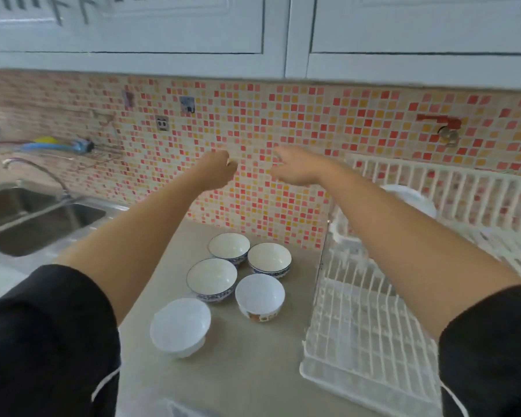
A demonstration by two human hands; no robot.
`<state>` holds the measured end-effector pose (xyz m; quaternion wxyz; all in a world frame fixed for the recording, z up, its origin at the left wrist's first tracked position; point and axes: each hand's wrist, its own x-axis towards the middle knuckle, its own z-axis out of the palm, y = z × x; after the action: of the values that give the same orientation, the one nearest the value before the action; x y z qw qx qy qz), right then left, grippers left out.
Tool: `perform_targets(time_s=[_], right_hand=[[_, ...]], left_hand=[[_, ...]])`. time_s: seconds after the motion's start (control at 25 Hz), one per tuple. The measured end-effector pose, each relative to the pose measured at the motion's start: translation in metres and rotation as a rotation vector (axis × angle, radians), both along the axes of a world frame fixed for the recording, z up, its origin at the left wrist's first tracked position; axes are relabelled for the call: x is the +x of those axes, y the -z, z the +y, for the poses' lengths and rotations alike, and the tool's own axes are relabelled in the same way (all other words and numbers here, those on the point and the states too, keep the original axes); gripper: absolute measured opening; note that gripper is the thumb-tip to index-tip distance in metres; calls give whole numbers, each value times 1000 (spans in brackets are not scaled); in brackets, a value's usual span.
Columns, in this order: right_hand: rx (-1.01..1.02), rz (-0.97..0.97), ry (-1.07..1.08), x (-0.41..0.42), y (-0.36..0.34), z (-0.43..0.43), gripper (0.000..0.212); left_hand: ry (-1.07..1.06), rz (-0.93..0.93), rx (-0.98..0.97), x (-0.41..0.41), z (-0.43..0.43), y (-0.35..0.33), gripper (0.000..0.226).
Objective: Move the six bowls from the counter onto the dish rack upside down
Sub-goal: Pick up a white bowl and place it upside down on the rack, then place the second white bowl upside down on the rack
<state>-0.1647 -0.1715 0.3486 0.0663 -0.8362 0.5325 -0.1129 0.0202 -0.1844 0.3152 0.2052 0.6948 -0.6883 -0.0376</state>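
Five bowls sit upright on my counter (253, 371), clustered just left of the white dish rack (352, 335). Three are white inside with blue-patterned outsides: the back one (229, 246), its right neighbour (269, 259), and the middle-left one (211, 278). A white bowl with an orange-brown band (260, 293) stands in front, and a plain white bowl (180, 325) nearest me. A sixth white bowl (409, 197) rests at the rack's far end, partly hidden.

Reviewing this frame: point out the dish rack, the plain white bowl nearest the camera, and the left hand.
dish rack (358, 335), head view, on the white wire grid of its base.
plain white bowl (179, 326), head view, on its inner surface.
left hand (215, 170), head view, on the back of the hand.
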Motion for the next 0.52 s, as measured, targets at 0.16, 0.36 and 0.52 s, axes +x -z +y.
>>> perform_targets(time_s=[0.16,0.36,0.52], right_hand=[[148,74,-60,88,74,7,70],[469,72,51,136,223,20,76],[619,-68,174,149,317,39,75]], left_hand=[[-135,-97,211,86,29,94,53],[-244,19,435,131,75,230,50],[-307,128,510,141,95,296,45]])
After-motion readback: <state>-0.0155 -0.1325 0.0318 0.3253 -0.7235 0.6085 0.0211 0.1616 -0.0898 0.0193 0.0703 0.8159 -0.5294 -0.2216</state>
